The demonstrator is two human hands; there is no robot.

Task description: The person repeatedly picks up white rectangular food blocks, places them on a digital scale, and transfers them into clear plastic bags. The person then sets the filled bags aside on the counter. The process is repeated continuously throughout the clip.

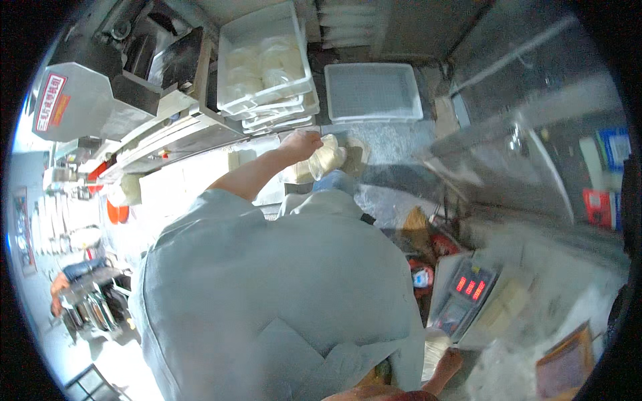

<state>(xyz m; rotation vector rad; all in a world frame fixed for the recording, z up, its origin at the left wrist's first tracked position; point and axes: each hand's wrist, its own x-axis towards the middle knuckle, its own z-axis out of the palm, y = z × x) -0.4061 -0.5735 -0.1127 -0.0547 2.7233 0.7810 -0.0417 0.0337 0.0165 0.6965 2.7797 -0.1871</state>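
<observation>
Stretched out ahead of my grey-green shirt, my left hand (302,144) grips a clear plastic bag (327,156) of pale contents. Another pale, bagged bundle (297,173) shows just below that hand. My right hand (448,365) is low on the right, its fingers curled at the side of a clear plastic bag (434,351) of whitish contents. Blur hides exactly how those fingers hold it. Just beyond this bag stands a digital scale (464,295) with lit red digits.
Stacked white plastic crates (266,103) hold bagged pale goods; a white crate (373,92) stands beside them. A metal machine (95,103) occupies the upper left. A glass panel (501,150) is at right. Another person's arm (59,290) shows at far left. A wood-framed item (564,358) lies lower right.
</observation>
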